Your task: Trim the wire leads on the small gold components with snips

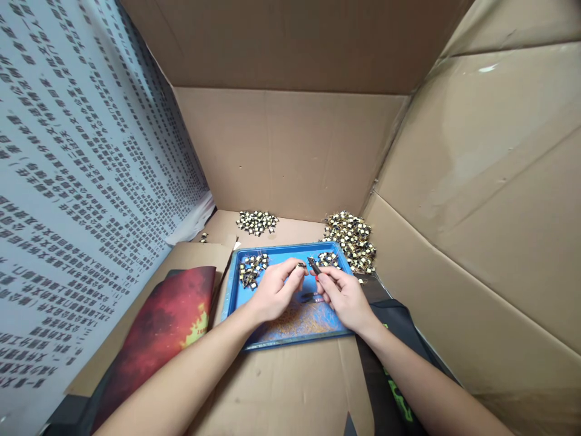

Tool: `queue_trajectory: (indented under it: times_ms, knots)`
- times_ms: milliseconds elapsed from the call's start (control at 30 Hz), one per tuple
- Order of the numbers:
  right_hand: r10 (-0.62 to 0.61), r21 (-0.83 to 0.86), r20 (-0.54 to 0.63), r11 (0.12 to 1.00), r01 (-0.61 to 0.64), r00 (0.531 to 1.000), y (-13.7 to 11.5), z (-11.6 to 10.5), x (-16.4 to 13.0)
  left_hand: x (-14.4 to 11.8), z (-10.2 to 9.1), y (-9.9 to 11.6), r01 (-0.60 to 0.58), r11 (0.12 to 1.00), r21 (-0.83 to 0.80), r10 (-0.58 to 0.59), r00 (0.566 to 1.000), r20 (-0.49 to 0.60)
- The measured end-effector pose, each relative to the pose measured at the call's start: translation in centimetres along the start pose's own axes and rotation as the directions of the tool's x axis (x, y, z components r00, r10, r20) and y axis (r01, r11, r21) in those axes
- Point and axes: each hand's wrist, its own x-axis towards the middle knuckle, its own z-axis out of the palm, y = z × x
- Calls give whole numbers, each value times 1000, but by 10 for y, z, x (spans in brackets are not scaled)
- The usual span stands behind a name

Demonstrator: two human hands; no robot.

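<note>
- Since the part (301,265) pinched in the left hand (275,290) is tiny, it looks very light and stiff, with thin wire leads that I judge would bend easily; the safe hold is on its blocky body, between thumb and fingertip, not on the leads.
- The part sits above the middle of the blue tray (236,290), near the far edge, just beside the tool tip.
- The right hand (345,297) is closed around a small dark tool (313,265), which looks like cutters or tweezers; I cannot tell which. Its tip points left toward the part, close to it or touching.
- Both forearms come in from the near edge of the tray and converge, wrists low over the tray floor, hands almost meeting at the fingertips.
- On the tray: one small pile (252,269) at the far left corner, another pile (327,259) at the far right, and fine golden clippings (295,318) strewn along the near edge.
- Beyond the tray, on the cardboard floor, lie a small heap (256,222) behind the far left corner and a larger heap (351,239) off the far right corner.
- A red booklet (167,321) lies left of the tray, a black mat (390,339) under the right forearm.
</note>
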Motion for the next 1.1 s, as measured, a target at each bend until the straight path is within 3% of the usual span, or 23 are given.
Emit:
queue_trajectory:
  times_ms: [67,167,267,500,1100]
  knots:
    - [30,0,-105,1000,-30,994,0,-11,5,-4,2,5,-63,998,-16,63,998,8]
    - [-59,-121,-222,992,33,973,-3,-27,10,-9,8,10,-116,992,-40,116,993,11]
    - [-107,-176,-167,981,77,980,-5,-27,7,-8,13,10,-107,994,-2,107,994,9]
    - [-146,-165,-9,976,142,989,-2,-7,-4,-1,6,0,-18,1000,23,22,985,-169]
    - [-121,-96,49,987,125,991,-3,-1,-10,2,6,-4,32,994,101,-13,983,-184]
